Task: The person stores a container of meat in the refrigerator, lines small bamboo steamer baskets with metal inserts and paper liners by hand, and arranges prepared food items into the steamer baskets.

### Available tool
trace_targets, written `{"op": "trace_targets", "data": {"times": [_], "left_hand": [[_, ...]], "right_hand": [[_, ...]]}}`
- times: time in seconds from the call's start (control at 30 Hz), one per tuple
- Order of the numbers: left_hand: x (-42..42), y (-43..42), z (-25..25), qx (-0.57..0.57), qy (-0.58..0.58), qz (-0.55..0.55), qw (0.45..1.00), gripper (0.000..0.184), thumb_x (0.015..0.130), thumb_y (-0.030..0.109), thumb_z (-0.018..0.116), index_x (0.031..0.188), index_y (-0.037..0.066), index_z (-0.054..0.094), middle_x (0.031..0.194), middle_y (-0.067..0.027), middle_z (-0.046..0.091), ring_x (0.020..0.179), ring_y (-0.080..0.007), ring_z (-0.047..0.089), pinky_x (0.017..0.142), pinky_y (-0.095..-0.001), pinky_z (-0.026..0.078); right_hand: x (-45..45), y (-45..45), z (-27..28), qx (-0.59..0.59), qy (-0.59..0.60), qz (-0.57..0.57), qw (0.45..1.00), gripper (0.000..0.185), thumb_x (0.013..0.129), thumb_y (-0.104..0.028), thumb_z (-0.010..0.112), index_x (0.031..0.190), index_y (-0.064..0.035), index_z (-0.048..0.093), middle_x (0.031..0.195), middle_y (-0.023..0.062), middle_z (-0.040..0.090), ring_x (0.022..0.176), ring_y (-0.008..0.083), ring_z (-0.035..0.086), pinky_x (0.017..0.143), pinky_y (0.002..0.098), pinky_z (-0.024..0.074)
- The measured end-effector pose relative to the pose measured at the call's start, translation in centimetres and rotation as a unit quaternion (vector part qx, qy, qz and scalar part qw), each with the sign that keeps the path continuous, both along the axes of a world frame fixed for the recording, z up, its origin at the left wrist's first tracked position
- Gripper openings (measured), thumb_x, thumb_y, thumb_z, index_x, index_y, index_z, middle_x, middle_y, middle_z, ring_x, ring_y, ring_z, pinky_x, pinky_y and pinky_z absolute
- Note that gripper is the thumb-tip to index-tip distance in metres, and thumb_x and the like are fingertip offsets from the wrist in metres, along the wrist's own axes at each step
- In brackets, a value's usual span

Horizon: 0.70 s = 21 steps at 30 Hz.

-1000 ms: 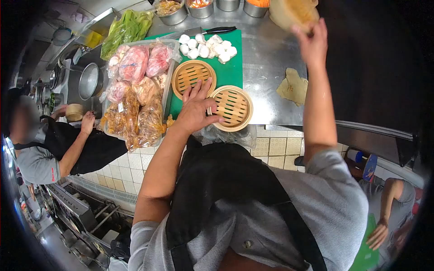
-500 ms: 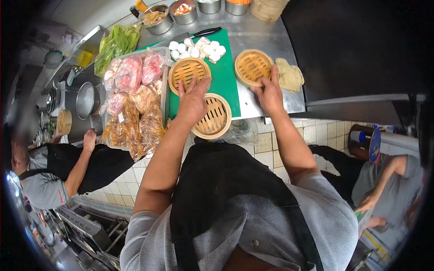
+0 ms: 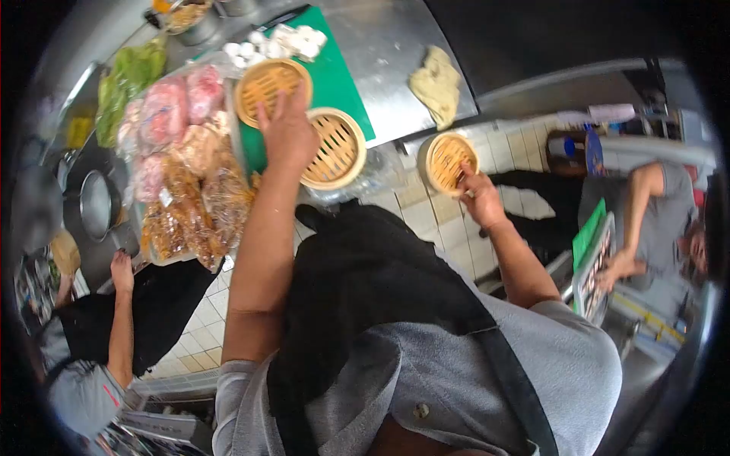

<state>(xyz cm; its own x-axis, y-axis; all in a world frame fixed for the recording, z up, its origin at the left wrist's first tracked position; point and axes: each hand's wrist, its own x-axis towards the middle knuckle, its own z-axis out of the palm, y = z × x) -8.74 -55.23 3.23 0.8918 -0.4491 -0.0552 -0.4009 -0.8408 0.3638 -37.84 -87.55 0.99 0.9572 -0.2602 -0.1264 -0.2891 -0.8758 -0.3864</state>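
Holding a first basket [image 3: 442,161] in the right grip [image 3: 480,199], past the near edge of the tabletop [image 3: 391,57] — not set down. Already down: a second basket [image 3: 332,152] at that edge and, under the loosely spread left grip [image 3: 290,142], a third basket [image 3: 262,80].

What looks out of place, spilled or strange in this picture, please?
The steamer at the counter's front edge seems to stick out past it, which looks a little unsteady. Brown bags also bulge over the near end of the tub. I see no clear spill.
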Motion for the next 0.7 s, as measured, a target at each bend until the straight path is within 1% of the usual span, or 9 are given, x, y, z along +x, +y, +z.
{"op": "trace_targets", "data": {"times": [0.03,0.1,0.17,0.23,0.3,0.33,0.43,0.67,0.7], "left_hand": [[0.0,0.0,-0.6,0.000,0.014,-0.022,1.000,0.079,0.086,0.011,0.060,0.158,0.013,0.028,0.152,-0.0151,0.047,0.150,-0.0273,0.031,0.123,-0.0539,0.005],[0.2,0.1,-1.6,-0.022,-0.043,-0.002,0.999,0.080,0.083,0.010,0.060,0.158,0.016,0.031,0.152,-0.0165,0.048,0.147,-0.0275,0.037,0.122,-0.0553,0.007],[0.4,0.2,-2.0,-0.026,-0.041,-0.020,0.999,0.079,0.083,0.011,0.061,0.157,0.015,0.033,0.150,-0.0172,0.049,0.147,-0.0284,0.037,0.122,-0.0559,0.007],[0.5,0.0,-2.0,-0.030,-0.045,-0.023,0.998,0.079,0.082,0.013,0.062,0.156,0.014,0.034,0.149,-0.0180,0.050,0.147,-0.0293,0.037,0.122,-0.0564,0.007],[0.6,0.0,-1.8,-0.027,-0.058,-0.009,0.998,0.076,0.081,0.014,0.062,0.154,0.014,0.038,0.148,-0.0166,0.052,0.145,-0.0301,0.041,0.121,-0.0566,0.009],[0.9,0.1,-2.1,-0.026,-0.059,-0.007,0.998,0.076,0.081,0.015,0.061,0.153,0.015,0.039,0.148,-0.0149,0.052,0.143,-0.0288,0.043,0.121,-0.0573,0.010],[1.3,0.4,-2.8,-0.033,-0.079,-0.010,0.996,0.076,0.080,0.017,0.062,0.153,0.015,0.040,0.149,-0.0145,0.052,0.141,-0.0273,0.046,0.121,-0.0573,0.010],[1.5,0.6,-3.2,-0.011,-0.083,0.004,0.997,0.071,0.082,0.024,0.061,0.151,0.016,0.044,0.150,-0.0114,0.051,0.137,-0.0272,0.050,0.121,-0.0572,0.011],[1.6,0.4,-3.5,-0.013,-0.100,0.003,0.995,0.071,0.082,0.024,0.061,0.151,0.015,0.044,0.149,-0.0106,0.052,0.136,-0.0270,0.051,0.121,-0.0570,0.011]], "right_hand": [[-1.9,-0.3,0.0,0.014,0.019,-0.065,0.998,0.035,0.073,-0.010,0.084,0.103,-0.0015,0.067,0.134,0.0158,0.063,0.114,0.0384,0.062,0.098,0.0437,0.0508],[-4.1,-1.2,1.3,-0.035,0.022,-0.109,0.993,0.041,0.075,-0.013,0.084,0.110,0.0003,0.067,0.129,0.0160,0.066,0.106,0.0389,0.065,0.093,0.0425,0.0520],[-4.7,-1.3,2.7,0.027,-0.004,-0.191,0.981,0.043,0.080,-0.016,0.083,0.115,0.0012,0.065,0.123,0.0169,0.068,0.101,0.0381,0.066,0.092,0.0386,0.0517],[-4.4,-1.8,3.2,0.079,-0.017,-0.293,0.953,0.041,0.084,-0.018,0.082,0.116,0.0021,0.064,0.116,0.0153,0.071,0.099,0.0288,0.068,0.092,0.0337,0.0504],[-5.4,-3.6,1.5,0.187,-0.108,-0.307,0.927,0.037,0.087,-0.018,0.081,0.114,0.0014,0.065,0.109,0.0104,0.072,0.097,0.0175,0.064,0.091,0.0308,0.0493],[-5.1,-3.2,2.9,0.217,-0.106,-0.314,0.918,0.033,0.087,-0.018,0.080,0.111,0.0006,0.066,0.105,0.0048,0.070,0.097,0.0120,0.060,0.090,0.0292,0.0490],[-6.4,-3.7,2.9,0.285,-0.148,-0.312,0.894,0.030,0.089,-0.015,0.079,0.111,0.0004,0.066,0.105,0.0045,0.070,0.097,0.0109,0.061,0.090,0.0274,0.0494],[-2.7,-4.0,3.6,0.250,-0.159,-0.296,0.908,0.035,0.087,-0.018,0.081,0.114,-0.0006,0.067,0.109,0.0054,0.071,0.097,0.0111,0.064,0.086,0.0272,0.0519],[-2.5,-4.1,3.0,0.277,-0.189,-0.284,0.898,0.036,0.086,-0.017,0.081,0.115,-0.0008,0.067,0.108,0.0053,0.072,0.097,0.0110,0.064,0.087,0.0271,0.0517]]}}
